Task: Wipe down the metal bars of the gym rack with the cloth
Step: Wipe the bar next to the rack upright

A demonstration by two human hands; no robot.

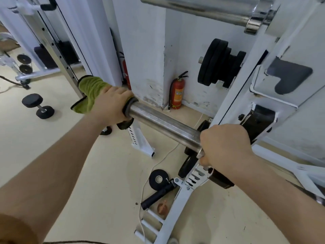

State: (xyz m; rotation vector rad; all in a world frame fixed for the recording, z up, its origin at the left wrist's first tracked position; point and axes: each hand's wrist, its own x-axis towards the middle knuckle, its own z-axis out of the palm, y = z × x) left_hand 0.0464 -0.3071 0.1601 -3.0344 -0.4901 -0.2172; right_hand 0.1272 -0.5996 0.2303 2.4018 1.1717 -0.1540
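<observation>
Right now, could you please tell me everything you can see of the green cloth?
The cloth is green and towel-like, with a ribbed pile and a dark hem. It is wrapped round the far end of the steel bar, where the left hand grips it against the metal. Its loose part bunches out past the hand, and a dark-edged fold hangs beneath the fingers.

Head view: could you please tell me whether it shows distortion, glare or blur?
Head view: wide-angle distortion slants the white rack upright on the right; soft glare streaks the steel bar; the green cloth is sharp; lighting even, shadows faint.
</observation>
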